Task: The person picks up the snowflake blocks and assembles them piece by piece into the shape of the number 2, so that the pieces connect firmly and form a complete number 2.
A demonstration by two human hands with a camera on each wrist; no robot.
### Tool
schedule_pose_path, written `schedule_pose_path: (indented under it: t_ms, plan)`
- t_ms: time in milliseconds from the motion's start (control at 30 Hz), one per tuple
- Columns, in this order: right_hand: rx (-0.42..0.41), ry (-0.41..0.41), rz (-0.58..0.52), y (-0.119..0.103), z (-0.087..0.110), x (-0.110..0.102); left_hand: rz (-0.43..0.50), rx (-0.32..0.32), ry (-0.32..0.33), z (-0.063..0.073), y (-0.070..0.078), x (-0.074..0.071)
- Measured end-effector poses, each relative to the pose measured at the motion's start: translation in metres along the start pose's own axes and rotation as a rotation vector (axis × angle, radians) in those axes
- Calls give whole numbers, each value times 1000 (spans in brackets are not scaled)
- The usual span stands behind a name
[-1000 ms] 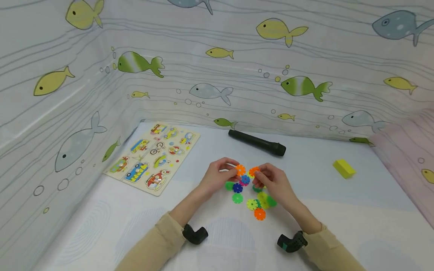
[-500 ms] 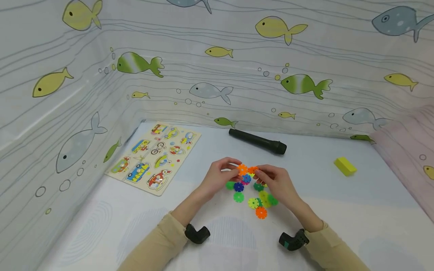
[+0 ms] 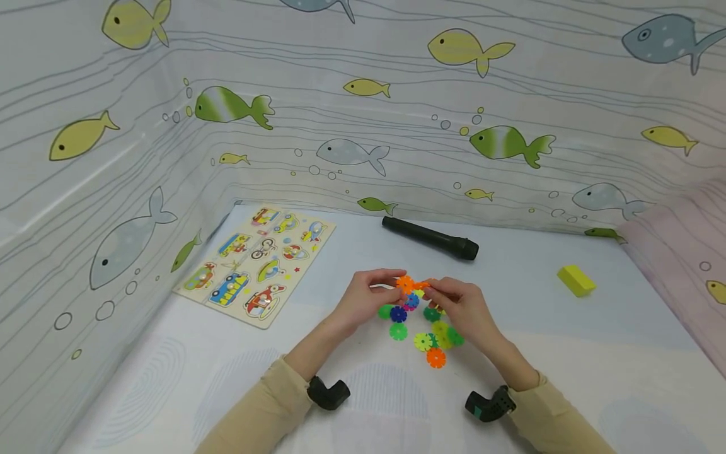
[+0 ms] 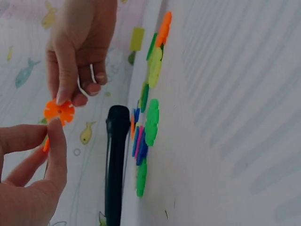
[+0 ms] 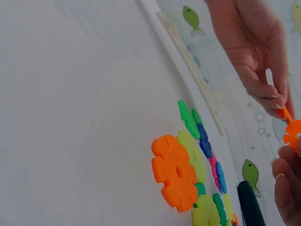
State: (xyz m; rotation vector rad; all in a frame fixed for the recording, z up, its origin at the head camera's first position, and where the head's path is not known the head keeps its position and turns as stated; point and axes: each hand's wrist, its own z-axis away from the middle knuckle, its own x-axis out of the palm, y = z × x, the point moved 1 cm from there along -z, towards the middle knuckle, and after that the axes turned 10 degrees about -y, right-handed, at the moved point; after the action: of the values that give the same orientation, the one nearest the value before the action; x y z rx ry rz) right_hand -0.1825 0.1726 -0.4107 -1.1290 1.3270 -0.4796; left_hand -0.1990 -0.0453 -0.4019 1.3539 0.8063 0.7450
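Note:
My left hand (image 3: 368, 296) pinches an orange notched plastic disc (image 3: 405, 284) between thumb and fingertips, its flat face toward the head camera. With thumb and fingers, my right hand (image 3: 462, 306) pinches a second orange disc (image 4: 59, 112), which looks edge-on in the head view. The two discs meet at their rims, crosswise to each other, above the table. Below the hands lies a loose group of similar discs: a green one (image 3: 398, 331), a dark blue one (image 3: 399, 314), a yellow one (image 3: 422, 342) and an orange one (image 5: 174, 172) nearest me.
Behind the hands lies a black microphone (image 3: 429, 238). A wooden picture puzzle board (image 3: 258, 265) is at the left, and a yellow block (image 3: 576, 280) at the right. Fish-printed cloth walls (image 3: 317, 107) stand around the table's back and sides.
My right hand has moved slightly left and turned its orange disc from face-on to edge-on, bringing it against the left hand's disc. The discs on the table stay where they were.

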Motion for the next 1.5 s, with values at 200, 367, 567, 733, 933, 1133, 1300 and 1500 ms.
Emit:
schedule_pose_path:
  t_ms: [200, 367, 567, 733, 933, 1133, 1300, 1500]
  plan:
    - [-10, 10, 6, 2, -1, 2, -27, 25, -16, 1, 1, 0]
    - [12, 27, -12, 0, 0, 2, -19, 34, -42, 1, 1, 2]
    - [10, 23, 3, -3, 2, 1, -6, 47, -55, 0, 2, 3]
    - [-71, 32, 82, -4, 2, -1, -61, 70, -45, 1, 3, 4]
    - [-220, 42, 224, -4, 2, -1, -117, 70, -55, 1, 3, 3]
    - [-293, 38, 283, -5, 2, -3, -174, 69, -84, 2, 3, 3]
    - [-359, 29, 305, -5, 2, -3, -161, 65, -98, 2, 3, 3]
    - [-448, 27, 323, -2, 1, -3, -117, 36, -96, 3, 7, 1]
